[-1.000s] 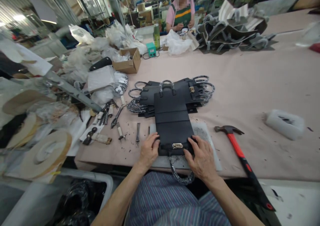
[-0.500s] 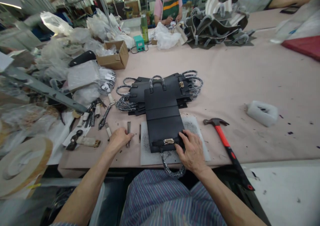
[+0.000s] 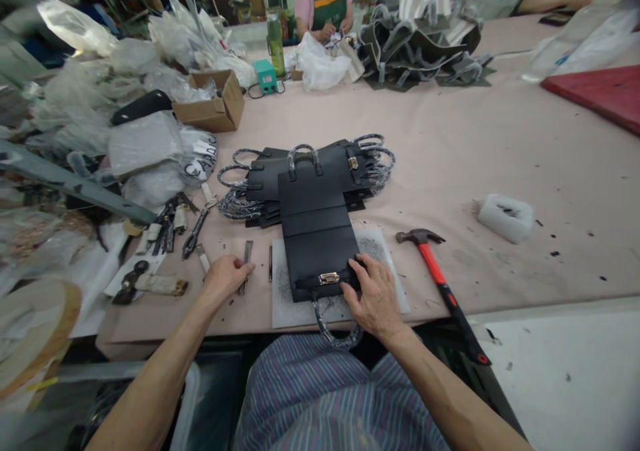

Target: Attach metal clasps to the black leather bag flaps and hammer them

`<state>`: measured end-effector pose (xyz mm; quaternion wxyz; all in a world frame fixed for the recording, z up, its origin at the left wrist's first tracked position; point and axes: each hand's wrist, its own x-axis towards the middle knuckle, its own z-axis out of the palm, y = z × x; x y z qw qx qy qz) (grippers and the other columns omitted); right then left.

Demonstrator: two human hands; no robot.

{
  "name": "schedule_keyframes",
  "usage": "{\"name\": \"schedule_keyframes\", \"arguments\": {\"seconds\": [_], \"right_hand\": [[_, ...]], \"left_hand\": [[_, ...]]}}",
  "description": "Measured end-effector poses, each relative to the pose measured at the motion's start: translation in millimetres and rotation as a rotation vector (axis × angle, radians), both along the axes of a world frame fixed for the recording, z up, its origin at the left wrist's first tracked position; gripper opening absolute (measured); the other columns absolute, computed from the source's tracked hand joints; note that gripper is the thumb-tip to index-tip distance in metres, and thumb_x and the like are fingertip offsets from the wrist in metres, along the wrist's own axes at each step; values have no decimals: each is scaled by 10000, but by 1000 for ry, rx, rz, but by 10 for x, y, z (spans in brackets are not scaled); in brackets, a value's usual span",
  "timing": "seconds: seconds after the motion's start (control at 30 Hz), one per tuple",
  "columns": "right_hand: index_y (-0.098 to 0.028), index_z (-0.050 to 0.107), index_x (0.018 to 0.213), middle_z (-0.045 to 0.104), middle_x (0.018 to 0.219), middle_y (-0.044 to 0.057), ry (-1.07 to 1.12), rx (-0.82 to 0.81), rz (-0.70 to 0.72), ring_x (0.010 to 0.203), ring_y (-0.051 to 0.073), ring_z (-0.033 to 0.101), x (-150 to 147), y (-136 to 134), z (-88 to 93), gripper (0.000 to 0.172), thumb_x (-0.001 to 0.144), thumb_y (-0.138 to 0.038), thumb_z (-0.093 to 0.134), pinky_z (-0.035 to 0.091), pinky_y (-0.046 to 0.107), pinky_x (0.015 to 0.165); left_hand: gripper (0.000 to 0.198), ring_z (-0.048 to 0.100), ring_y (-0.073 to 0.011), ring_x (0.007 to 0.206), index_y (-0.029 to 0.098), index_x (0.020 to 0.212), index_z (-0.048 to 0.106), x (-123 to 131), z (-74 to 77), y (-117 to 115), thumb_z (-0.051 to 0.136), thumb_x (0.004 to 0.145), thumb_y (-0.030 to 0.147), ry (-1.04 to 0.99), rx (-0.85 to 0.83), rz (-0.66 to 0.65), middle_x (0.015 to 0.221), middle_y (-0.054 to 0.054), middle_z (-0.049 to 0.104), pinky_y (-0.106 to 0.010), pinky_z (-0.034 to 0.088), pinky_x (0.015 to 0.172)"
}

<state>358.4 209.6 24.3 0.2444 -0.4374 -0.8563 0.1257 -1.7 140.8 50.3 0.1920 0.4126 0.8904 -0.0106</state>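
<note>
A flat black bag panel (image 3: 315,238) with a gold clasp (image 3: 329,278) lies on a white pad (image 3: 380,251) at the table's near edge; its wrapped handle (image 3: 333,334) hangs over the edge. My right hand (image 3: 373,294) rests on the panel's near right corner beside the clasp, fingers curled over it. My left hand (image 3: 226,274) is closed around a thin metal punch tool (image 3: 245,261) lying left of the pad. A second thin tool (image 3: 271,272) lies between that hand and the pad.
A stack of black bag panels (image 3: 310,171) with looped handles sits behind. A red-handled hammer (image 3: 440,284) lies right of the pad, a white foam block (image 3: 505,216) farther right. Pliers and cutters (image 3: 185,228), plastic bags and a cardboard box (image 3: 213,104) crowd the left. Another person (image 3: 325,4) works at the far end.
My left hand left the panel's left corner and moved left onto the metal tool. My right hand stayed on the panel. The view shifted slightly.
</note>
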Motion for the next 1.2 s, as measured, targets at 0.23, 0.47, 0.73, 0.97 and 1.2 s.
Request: {"name": "schedule_keyframes", "arguments": {"seconds": [0.23, 0.47, 0.73, 0.97, 1.2], "right_hand": [[-179, 557, 1335, 554, 1361, 178, -5, 42, 13, 1251, 374, 518, 28, 26, -64, 443, 951, -399, 538, 415, 586, 1047], [-164, 562, 1333, 562, 1347, 178, 1, 67, 26, 1225, 381, 527, 44, 61, -146, 465, 961, -439, 520, 429, 574, 1027], [-170, 567, 1322, 550, 1361, 168, 1, 56, 4, 1249, 371, 510, 23, 30, -93, 444, 944, -403, 546, 419, 570, 1050], [-160, 568, 1329, 531, 1380, 169, -12, -8, -17, 1298, 350, 471, -13, 12, -38, 458, 924, -374, 582, 372, 558, 1108], [-162, 570, 1331, 532, 1373, 170, 15, -27, -10, 1279, 355, 478, -10, 8, 4, 461, 918, -365, 586, 368, 564, 1103]], "left_hand": [[375, 709, -289, 877, 173, 827, 733, -478, 290, -193, 544, 878, 493, 167, 103, 133, 840, -128, 757, -314, 479, 707], [439, 681, -238, 572, 165, 666, 685, -794, 272, -356, 560, 860, 538, -36, -64, 354, 547, -99, 660, -288, 498, 571], [214, 625, -275, 445, 157, 608, 612, -664, 160, -59, 798, 620, 263, -256, 101, 651, 436, -75, 580, -349, 510, 457], [228, 694, -172, 641, 152, 759, 614, -314, 332, -154, 747, 756, 338, -694, 534, 539, 765, -66, 731, -270, 584, 589], [319, 721, -189, 831, 152, 959, 694, 777, 167, -146, 750, 827, 437, -725, 995, 134, 947, -90, 769, -304, 599, 777]]}}
